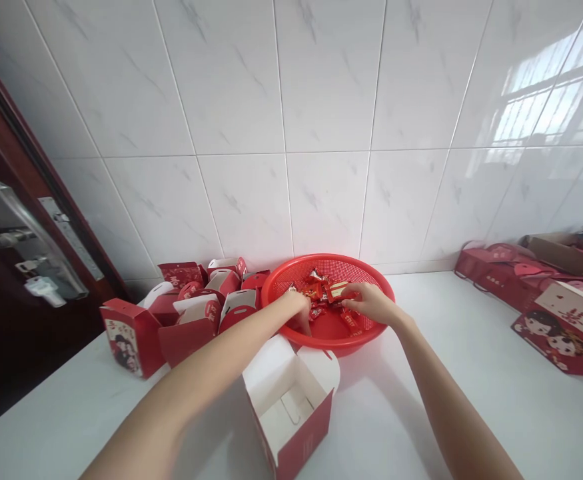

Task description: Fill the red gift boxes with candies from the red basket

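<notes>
A round red plastic basket (371, 280) stands on the white table against the tiled wall, with several red-wrapped sweets (321, 290) inside. Both my hands reach into it. My left hand (298, 310) has its fingers curled down among the sweets; what they grip is hidden. My right hand (368, 303) pinches a red wrapped sweet (340, 290) at its fingertips. Just in front of the basket sits an open red gift box (291, 400) with a white inside, its flaps up and nothing visible in it.
A cluster of red gift boxes (191, 313) lies at the left by the wall. More red boxes and a cardboard carton (556, 300) are at the right. A dark door with a metal handle (16, 233) stands at the far left.
</notes>
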`<state>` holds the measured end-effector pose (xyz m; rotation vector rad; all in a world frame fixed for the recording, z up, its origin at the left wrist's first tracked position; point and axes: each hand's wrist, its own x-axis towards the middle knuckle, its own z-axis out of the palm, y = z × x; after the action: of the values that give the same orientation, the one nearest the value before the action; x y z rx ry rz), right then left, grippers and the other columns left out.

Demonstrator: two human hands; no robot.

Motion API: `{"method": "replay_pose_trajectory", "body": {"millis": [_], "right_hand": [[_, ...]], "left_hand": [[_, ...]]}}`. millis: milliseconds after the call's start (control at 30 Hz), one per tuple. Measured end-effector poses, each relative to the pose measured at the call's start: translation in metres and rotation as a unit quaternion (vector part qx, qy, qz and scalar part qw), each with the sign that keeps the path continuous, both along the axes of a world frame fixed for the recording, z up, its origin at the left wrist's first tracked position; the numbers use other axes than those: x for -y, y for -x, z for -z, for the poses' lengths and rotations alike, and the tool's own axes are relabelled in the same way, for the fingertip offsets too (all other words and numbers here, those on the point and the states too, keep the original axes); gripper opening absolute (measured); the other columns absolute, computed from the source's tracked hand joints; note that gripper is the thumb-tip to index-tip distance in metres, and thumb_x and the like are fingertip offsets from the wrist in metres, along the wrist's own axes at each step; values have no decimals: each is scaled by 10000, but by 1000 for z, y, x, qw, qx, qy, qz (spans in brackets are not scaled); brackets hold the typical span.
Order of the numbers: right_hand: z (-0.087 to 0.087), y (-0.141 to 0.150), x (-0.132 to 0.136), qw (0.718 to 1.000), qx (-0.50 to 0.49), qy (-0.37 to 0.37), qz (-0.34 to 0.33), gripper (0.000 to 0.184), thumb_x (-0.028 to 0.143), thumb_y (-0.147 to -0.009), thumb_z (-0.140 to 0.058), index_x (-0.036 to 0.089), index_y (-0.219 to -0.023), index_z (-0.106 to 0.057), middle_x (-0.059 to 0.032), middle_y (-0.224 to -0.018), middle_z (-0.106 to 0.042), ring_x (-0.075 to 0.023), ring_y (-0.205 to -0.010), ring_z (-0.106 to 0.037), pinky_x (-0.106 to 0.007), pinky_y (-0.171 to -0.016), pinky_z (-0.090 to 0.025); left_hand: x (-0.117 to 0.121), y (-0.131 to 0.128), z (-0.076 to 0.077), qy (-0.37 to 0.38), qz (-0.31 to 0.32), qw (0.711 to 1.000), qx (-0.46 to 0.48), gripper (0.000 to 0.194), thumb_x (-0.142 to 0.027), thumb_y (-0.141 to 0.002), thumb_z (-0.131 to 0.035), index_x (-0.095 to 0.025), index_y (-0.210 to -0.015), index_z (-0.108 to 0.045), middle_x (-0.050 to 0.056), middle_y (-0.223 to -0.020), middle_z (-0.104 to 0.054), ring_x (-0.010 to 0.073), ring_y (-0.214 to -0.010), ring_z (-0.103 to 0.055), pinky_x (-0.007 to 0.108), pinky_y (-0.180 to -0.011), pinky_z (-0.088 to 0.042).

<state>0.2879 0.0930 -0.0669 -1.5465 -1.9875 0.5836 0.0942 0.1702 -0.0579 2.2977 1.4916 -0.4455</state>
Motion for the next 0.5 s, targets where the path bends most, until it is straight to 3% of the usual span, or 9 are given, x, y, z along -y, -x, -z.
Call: {"method": "replay_pose_trajectory", "body": {"millis": [100, 233, 367, 500], "right_hand": [[-1, -1, 0, 1000, 3, 1, -17, 153, 240, -869, -611, 223, -913, -757, -56, -1038, -758, -245, -957, -698, -333, -810, -527], [-1, -1, 0, 999, 8, -1, -36, 154, 245, -866, -620, 245, -896, -771, -40, -1011, -762, -255, -986, -691, -345, -852, -514], [-2, 0, 0, 999, 14, 1, -37, 163, 245, -865, -619, 245, -908, -777, -38, -1008, -763, -255, -968, -694, -349, -851, -510], [-3, 0, 2, 999, 20, 4, -32, 184, 248, -872, -612, 242, -947, -780, -40, -1033, -765, -257, -985, -697, -348, -865, -506]], "left_hand": [[-7, -3, 13, 9, -2, 1000, 9, 374, -262, -377, -941, -193, -479, -587, 77, -566, -647, 369, -775, -676, 442, -744, -532], [-13, 13, 11, -5, 12, 995, 98, 338, -156, -411, -871, -203, -511, -552, 40, -642, -648, 325, -828, -673, 366, -750, -526], [-13, 21, 7, 7, 13, 975, 223, 158, -278, -663, -761, -206, -730, -637, 14, -756, -698, 238, -808, -690, 283, -708, -530], [-13, 13, 11, 7, -16, 945, 326, 164, -340, -873, -582, -196, -948, -608, 33, -875, -721, 196, -764, -713, 257, -641, -538]]}}
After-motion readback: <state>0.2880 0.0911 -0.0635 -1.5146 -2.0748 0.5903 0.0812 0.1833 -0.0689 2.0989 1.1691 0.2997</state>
